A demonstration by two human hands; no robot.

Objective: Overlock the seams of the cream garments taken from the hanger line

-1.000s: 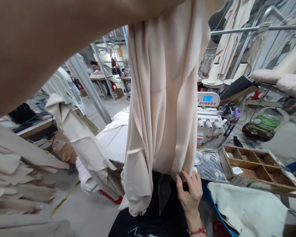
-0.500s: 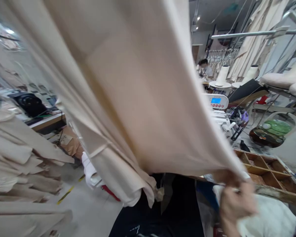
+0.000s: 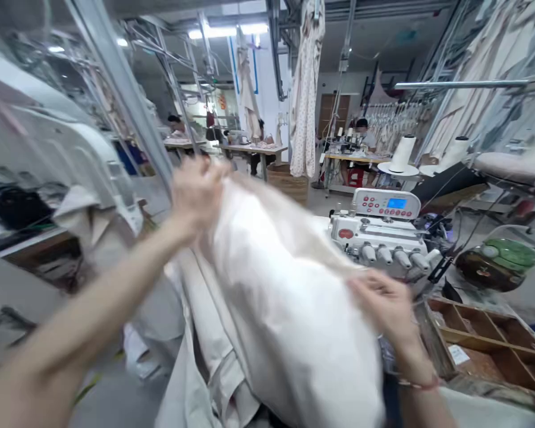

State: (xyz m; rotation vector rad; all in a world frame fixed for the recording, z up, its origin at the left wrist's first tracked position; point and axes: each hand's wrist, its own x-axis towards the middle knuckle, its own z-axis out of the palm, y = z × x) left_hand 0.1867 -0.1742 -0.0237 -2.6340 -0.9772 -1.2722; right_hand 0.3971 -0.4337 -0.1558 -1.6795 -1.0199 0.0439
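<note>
A large cream piece of fabric (image 3: pixel 285 297) hangs stretched between my two hands, its lower folds dropping out of view at the bottom. My left hand (image 3: pixel 198 190) is closed around its upper left edge, raised near the middle of the view and blurred by motion. Lower on the right, my right hand (image 3: pixel 383 300) pinches the other end of the same edge. Just beyond the cloth stands a white sewing machine (image 3: pixel 378 235) with a control panel (image 3: pixel 387 204) and a lit blue display; the fabric partly hides its left side.
A wooden compartment tray (image 3: pixel 494 339) lies by my right forearm. Two thread cones (image 3: pixel 402 154) stand behind the machine. A metal post (image 3: pixel 120 89) rises at left, near draped cloth (image 3: pixel 102 238). Further back, people sit at sewing tables, and a patterned garment (image 3: pixel 307 95) hangs.
The fabric has come down from in front of the camera, uncovering the room and machine. My left hand has come into view gripping it; my right hand has moved up and left.
</note>
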